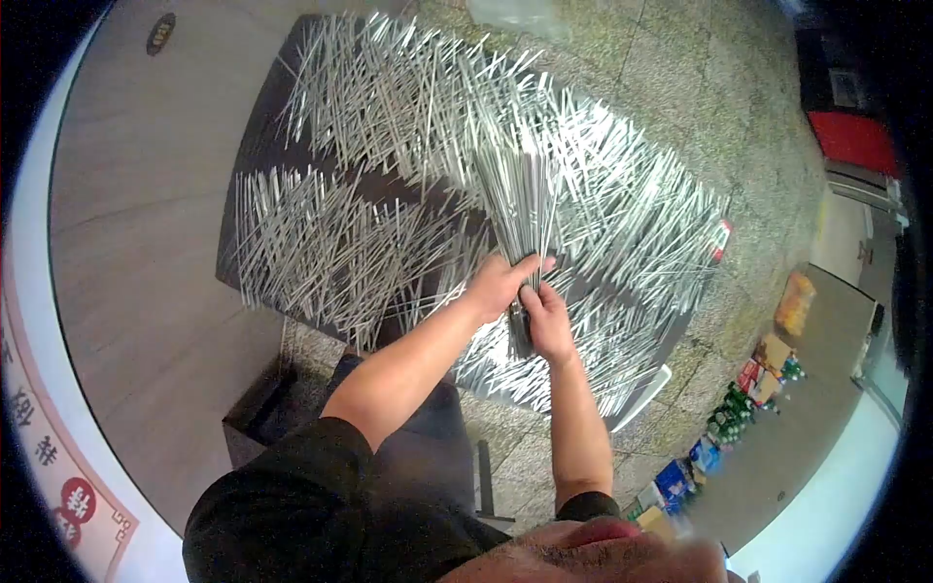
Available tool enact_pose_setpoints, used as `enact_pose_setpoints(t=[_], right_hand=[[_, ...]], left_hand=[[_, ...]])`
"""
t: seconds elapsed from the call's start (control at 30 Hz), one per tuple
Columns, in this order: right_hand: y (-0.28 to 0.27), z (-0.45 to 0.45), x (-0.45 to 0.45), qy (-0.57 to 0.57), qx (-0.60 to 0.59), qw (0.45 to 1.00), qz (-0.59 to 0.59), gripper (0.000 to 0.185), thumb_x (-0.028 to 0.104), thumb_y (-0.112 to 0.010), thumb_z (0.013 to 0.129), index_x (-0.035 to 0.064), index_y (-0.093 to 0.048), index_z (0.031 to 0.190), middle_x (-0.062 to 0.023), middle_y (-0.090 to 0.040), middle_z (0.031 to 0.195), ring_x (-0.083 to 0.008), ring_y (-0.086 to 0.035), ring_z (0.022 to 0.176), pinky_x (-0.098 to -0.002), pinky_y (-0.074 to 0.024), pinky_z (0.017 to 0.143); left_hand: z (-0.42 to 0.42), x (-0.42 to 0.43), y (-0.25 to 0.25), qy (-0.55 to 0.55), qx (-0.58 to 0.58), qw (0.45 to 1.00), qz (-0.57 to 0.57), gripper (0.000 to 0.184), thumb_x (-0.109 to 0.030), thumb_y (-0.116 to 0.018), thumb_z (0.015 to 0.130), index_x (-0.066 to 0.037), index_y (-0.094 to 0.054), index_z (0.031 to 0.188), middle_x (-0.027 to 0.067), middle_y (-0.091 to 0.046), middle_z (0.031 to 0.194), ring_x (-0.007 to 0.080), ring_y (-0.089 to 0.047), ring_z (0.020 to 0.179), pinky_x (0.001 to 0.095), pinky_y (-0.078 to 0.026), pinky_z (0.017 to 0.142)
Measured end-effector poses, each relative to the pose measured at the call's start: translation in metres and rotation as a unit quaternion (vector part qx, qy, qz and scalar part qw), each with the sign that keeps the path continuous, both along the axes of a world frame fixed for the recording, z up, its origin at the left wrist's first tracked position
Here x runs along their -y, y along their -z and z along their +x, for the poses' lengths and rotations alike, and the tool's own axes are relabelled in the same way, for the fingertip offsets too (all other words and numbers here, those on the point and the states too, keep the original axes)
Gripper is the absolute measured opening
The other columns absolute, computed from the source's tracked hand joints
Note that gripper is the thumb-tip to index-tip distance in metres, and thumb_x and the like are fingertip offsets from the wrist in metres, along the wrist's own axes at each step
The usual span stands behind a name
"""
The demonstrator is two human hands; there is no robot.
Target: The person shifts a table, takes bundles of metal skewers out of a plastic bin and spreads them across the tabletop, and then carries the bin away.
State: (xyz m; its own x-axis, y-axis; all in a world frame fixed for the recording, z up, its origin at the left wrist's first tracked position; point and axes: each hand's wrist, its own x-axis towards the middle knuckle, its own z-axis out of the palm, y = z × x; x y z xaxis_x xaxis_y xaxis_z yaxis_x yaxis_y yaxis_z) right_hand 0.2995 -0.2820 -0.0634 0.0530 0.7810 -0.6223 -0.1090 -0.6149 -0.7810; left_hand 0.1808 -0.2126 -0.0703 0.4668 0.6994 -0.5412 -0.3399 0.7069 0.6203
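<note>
A thick bundle of thin silvery strips (522,199) is gripped upright between my two hands, fanned out a little at its far end. My left hand (494,288) wraps round the bundle from the left, its fingers closed. Just below it, my right hand (549,323) holds the same bundle from the right, thumb laid against the strips. Part of the fingers is hidden behind the bundle. Under and around my hands, many loose strips (330,243) lie criss-crossed in two broad bands on a dark table (255,146). Their exact material cannot be told.
A red and white item (721,239) lies at the table's right edge, and a white curved object (643,398) at its lower right. A dark seat (423,437) stands before me. Bottles (731,413) and boxes (673,483) line the right wall. A wood-grain panel (146,253) borders the left.
</note>
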Motion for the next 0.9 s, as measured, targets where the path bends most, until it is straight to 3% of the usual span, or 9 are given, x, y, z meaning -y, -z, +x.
enact_pose_setpoints(t=[0.03,0.07,0.17,0.2,0.3,0.5,0.63,0.67,0.9], right_hand=[[-0.011,0.004,-0.002,0.019,-0.012,0.999,-0.036,0.021,0.022,-0.058,0.092,0.0013,-0.060,0.097,0.0023,-0.057,0.074,-0.0061,-0.046,0.060,-0.0239,-0.0387,0.052],[-0.010,0.010,0.000,0.043,-0.051,0.996,-0.058,0.021,0.017,-0.057,0.093,-0.0009,-0.060,0.103,0.0027,-0.060,0.088,-0.0041,-0.049,0.076,-0.0213,-0.0416,0.069],[-0.018,0.023,0.005,0.069,0.057,0.994,-0.060,0.022,0.017,-0.056,0.093,-0.0008,-0.060,0.106,0.0022,-0.062,0.091,-0.0053,-0.051,0.078,-0.0225,-0.0431,0.072],[-0.004,0.026,0.011,0.095,0.084,0.992,0.022,0.022,0.017,-0.056,0.092,-0.0010,-0.061,0.103,0.0009,-0.063,0.087,-0.0071,-0.052,0.076,-0.0255,-0.0442,0.070],[-0.018,0.038,0.008,0.016,0.318,0.948,0.015,0.029,0.025,-0.063,0.087,-0.0030,-0.056,0.081,-0.0080,-0.057,0.062,-0.0109,-0.049,0.060,-0.0315,-0.0427,0.056],[0.004,0.056,0.008,0.040,0.252,0.966,0.053,0.024,0.022,-0.062,0.087,-0.0020,-0.060,0.088,-0.0063,-0.059,0.063,-0.0120,-0.049,0.057,-0.0307,-0.0425,0.055],[0.005,0.064,-0.002,0.038,0.287,0.955,0.070,0.022,0.020,-0.063,0.087,-0.0021,-0.059,0.089,-0.0035,-0.058,0.064,-0.0099,-0.047,0.059,-0.0284,-0.0412,0.055],[0.010,0.067,-0.007,0.075,0.232,0.965,0.097,0.021,0.019,-0.062,0.087,-0.0025,-0.060,0.089,-0.0037,-0.059,0.067,-0.0097,-0.047,0.060,-0.0280,-0.0416,0.055],[0.063,0.144,-0.055,0.083,0.288,0.945,0.132,0.031,0.027,-0.063,0.085,-0.0037,-0.060,0.087,-0.0102,-0.064,0.071,-0.0162,-0.057,0.063,-0.0323,-0.0451,0.059]], left_hand=[[0.005,0.003,0.000,0.001,0.022,0.999,-0.025,0.030,-0.016,-0.051,0.096,0.003,-0.057,0.118,0.0107,-0.064,0.109,0.0189,-0.061,0.097,0.0345,-0.048,0.087],[0.011,0.003,0.001,-0.010,0.051,0.998,-0.026,0.030,-0.015,-0.051,0.095,0.003,-0.056,0.119,0.0104,-0.064,0.109,0.0188,-0.061,0.097,0.0346,-0.049,0.087],[0.031,0.005,-0.002,-0.063,0.082,0.993,-0.059,0.030,-0.013,-0.052,0.094,0.002,-0.055,0.120,0.0100,-0.063,0.109,0.0187,-0.060,0.097,0.0346,-0.048,0.086],[0.033,0.006,-0.002,-0.084,0.077,0.990,-0.079,0.031,-0.012,-0.052,0.094,0.002,-0.055,0.120,0.0099,-0.062,0.110,0.0187,-0.060,0.097,0.0345,-0.047,0.086],[0.036,0.012,0.017,-0.037,0.051,0.989,-0.137,0.030,-0.009,-0.054,0.092,0.001,-0.055,0.120,0.0083,-0.061,0.115,0.0178,-0.058,0.099,0.0340,-0.044,0.089],[0.057,0.016,0.021,-0.124,0.065,0.985,-0.096,0.025,-0.006,-0.055,0.090,0.001,-0.057,0.115,0.0073,-0.062,0.110,0.0179,-0.059,0.095,0.0340,-0.046,0.086],[0.066,0.009,0.029,-0.135,0.012,0.987,-0.085,0.018,-0.005,-0.056,0.090,0.000,-0.058,0.108,0.0075,-0.063,0.099,0.0174,-0.061,0.085,0.0331,-0.049,0.075],[0.067,0.005,0.031,-0.137,0.024,0.982,-0.125,0.013,-0.006,-0.057,0.090,-0.001,-0.057,0.102,0.0081,-0.062,0.092,0.0182,-0.061,0.081,0.0330,-0.051,0.071],[0.053,-0.013,0.045,-0.176,0.003,0.970,-0.166,0.015,-0.012,-0.059,0.091,-0.002,-0.053,0.102,0.0120,-0.061,0.094,0.0225,-0.061,0.086,0.0367,-0.054,0.077]])
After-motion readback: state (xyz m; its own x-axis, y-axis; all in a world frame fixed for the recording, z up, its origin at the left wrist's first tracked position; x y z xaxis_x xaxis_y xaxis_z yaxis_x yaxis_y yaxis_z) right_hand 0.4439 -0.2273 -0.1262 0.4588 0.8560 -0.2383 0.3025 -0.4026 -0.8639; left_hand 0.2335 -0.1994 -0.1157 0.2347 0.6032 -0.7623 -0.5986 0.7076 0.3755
